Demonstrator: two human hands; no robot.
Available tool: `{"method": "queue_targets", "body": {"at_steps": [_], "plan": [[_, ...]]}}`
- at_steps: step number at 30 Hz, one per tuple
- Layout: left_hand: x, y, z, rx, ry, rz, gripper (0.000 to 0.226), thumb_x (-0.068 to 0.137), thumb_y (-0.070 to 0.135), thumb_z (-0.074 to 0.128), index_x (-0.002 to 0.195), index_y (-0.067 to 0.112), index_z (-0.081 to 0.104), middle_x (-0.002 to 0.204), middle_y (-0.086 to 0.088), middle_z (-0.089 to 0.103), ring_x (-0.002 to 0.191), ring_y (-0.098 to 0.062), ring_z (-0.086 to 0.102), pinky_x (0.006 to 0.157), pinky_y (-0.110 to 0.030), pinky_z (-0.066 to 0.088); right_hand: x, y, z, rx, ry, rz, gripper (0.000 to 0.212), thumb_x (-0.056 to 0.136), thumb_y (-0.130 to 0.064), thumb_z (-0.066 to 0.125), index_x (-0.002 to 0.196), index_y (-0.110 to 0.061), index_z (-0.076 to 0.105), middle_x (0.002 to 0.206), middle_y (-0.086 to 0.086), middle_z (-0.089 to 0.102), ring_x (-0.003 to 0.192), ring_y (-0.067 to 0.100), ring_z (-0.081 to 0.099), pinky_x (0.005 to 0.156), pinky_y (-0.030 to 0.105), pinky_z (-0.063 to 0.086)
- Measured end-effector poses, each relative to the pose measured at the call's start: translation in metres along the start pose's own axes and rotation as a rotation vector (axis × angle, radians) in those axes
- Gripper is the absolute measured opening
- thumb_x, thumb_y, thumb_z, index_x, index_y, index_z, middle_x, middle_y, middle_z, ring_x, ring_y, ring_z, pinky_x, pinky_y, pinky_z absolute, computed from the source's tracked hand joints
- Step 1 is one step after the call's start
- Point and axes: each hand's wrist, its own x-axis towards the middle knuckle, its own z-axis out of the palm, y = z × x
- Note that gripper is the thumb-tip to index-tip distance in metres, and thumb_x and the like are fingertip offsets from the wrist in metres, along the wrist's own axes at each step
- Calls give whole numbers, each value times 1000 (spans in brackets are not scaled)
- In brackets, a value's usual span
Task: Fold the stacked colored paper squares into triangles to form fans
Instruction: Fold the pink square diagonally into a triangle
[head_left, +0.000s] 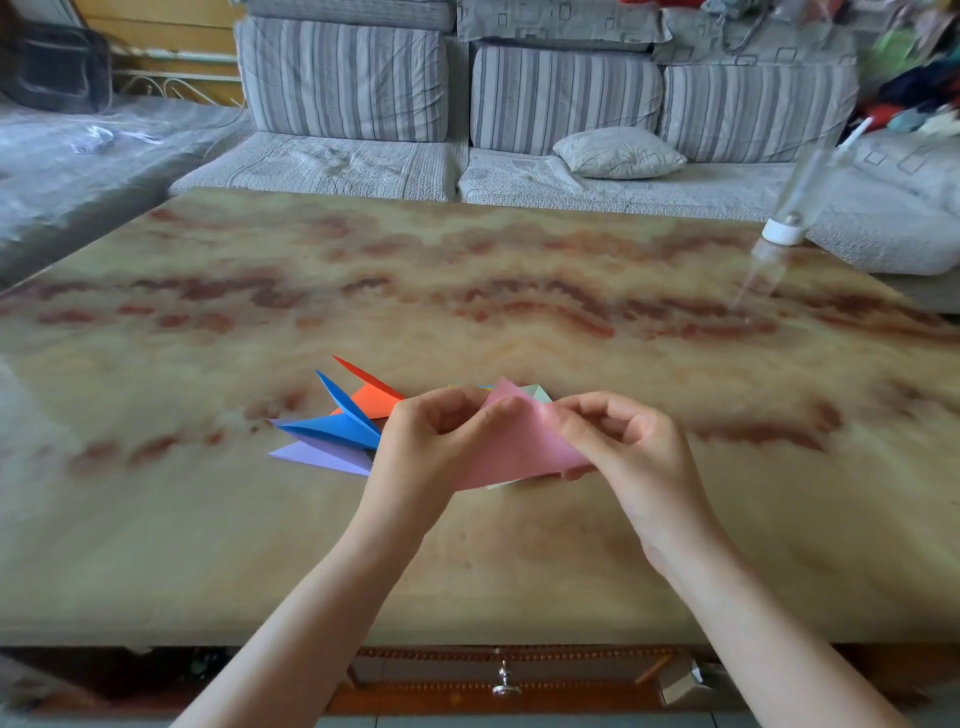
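Note:
A pink paper square (519, 447) is bent over above the marbled table (467, 291). My left hand (431, 447) pinches its upper left part, and my right hand (623, 447) pinches its right side. Under the pink sheet lies a stack of paper squares (537, 393), of which only pale green and yellow edges show. To the left lie folded triangles fanned out: an orange one (371, 397), a blue one (337, 423) and a lilac one (322, 454).
A clear plastic bottle (784, 228) with a white cap stands at the table's far right. A striped grey sofa (519, 104) with a small cushion (618, 153) runs behind the table. A drawer knob (505, 685) shows under the table's front edge.

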Motion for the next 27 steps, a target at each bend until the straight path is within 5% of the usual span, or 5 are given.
{"method": "queue_targets", "body": {"at_steps": [3, 6, 11, 17, 27], "plan": [[0, 0, 0, -100, 97, -11, 21, 81, 29, 72, 65, 17, 66, 57, 11, 54, 58, -6, 46, 53, -18, 36, -1, -2, 1, 59, -44, 112, 32, 63, -38, 73, 84, -14, 72, 72, 0, 71, 66, 16, 67, 60, 26, 53], [-2, 2, 3, -202, 160, -42, 18, 84, 26, 68, 70, 15, 68, 61, 7, 57, 59, -6, 47, 53, -17, 36, -7, -1, 8, 103, -113, 176, 28, 62, -31, 75, 81, -12, 72, 75, 4, 72, 68, 17, 67, 64, 28, 52], [-7, 3, 8, -301, 115, -112, 15, 83, 28, 66, 71, 19, 70, 66, 5, 63, 60, -7, 51, 55, -14, 40, -9, 2, 15, 141, -55, 158, 8, 78, -12, 72, 80, -4, 73, 67, 4, 71, 64, 15, 68, 65, 26, 52], [-3, 0, 2, -185, 22, -68, 13, 85, 24, 68, 82, 12, 71, 74, -2, 71, 69, -15, 62, 68, -30, 46, -5, 2, 10, 58, -37, 112, 13, 80, -11, 72, 73, 0, 72, 64, 10, 70, 57, 11, 62, 59, 16, 48], [-4, 0, 3, -247, 2, -62, 20, 74, 16, 76, 92, 7, 71, 84, -7, 75, 73, -9, 68, 60, -14, 48, -4, 0, 5, 87, -93, 162, 10, 80, -12, 70, 83, -4, 74, 73, 9, 72, 64, 13, 66, 67, 23, 52]]}}
